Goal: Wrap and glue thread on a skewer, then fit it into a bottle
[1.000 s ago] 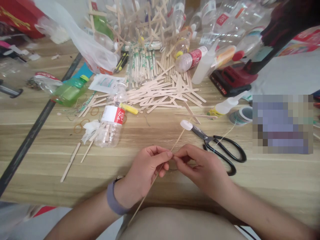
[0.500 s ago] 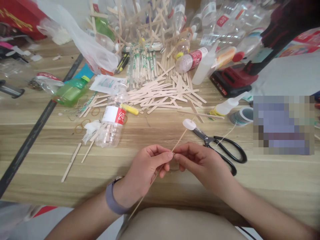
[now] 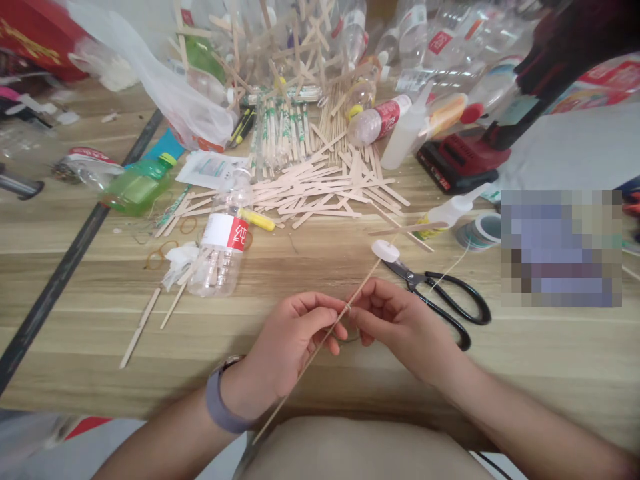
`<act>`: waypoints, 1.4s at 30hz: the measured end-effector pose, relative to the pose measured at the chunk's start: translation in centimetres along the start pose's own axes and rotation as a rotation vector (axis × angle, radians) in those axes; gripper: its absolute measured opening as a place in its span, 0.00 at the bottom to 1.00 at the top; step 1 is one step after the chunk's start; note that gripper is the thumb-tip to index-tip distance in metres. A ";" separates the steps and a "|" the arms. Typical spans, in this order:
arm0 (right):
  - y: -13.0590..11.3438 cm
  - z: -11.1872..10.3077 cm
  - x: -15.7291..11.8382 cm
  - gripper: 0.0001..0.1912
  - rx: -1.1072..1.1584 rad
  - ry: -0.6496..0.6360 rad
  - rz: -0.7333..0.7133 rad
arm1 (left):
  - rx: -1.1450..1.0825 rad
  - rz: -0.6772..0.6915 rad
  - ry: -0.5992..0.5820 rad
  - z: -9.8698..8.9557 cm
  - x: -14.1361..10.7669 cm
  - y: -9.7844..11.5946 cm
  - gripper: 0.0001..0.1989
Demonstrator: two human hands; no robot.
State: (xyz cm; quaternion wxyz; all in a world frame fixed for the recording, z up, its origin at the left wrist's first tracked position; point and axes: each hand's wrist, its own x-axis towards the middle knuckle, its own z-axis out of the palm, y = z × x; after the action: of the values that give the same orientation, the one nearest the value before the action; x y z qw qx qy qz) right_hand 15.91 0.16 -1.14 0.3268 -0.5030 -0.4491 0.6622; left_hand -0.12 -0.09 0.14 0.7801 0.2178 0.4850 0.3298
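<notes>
My left hand is closed around a thin bamboo skewer, which slants from my lap up toward the scissors. Thread is looped around the skewer between my two hands, and my right hand pinches it close to the stick. Some thread hangs below the fingers, partly hidden. At the skewer's far end sits a white round cap, with two crossed craft sticks just beyond it. Black-handled scissors lie beside my right hand, their tips near the cap.
A clear bottle holding sticks stands left. Behind spread loose craft sticks. A glue bottle, a spool trailing thread and a red-and-black power tool sit right. A green bottle lies left.
The skewer has turned, so the crossed sticks sit at a different angle. My left fingers have loosened slightly and slid back, leaving the thread loop more exposed. The view shifted slightly.
</notes>
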 end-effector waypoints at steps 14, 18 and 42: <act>-0.3 -0.4 0.1 0.16 0.325 -0.184 0.225 | 0.307 0.092 0.046 -0.1 -0.2 0.6 0.09; -0.6 -0.6 0.1 0.19 0.360 -0.213 0.282 | 0.399 0.159 0.039 0.0 -0.7 0.7 0.07; -0.7 -1.0 -0.6 0.21 0.189 -0.306 0.292 | 0.728 0.473 0.261 -0.2 -1.5 0.0 0.03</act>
State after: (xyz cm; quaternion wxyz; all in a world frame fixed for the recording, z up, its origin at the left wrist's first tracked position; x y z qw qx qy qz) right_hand 17.05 0.12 -0.39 0.2011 -0.4235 -0.3521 0.8101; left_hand -0.76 -1.16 1.01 0.4881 0.5393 0.6008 0.3316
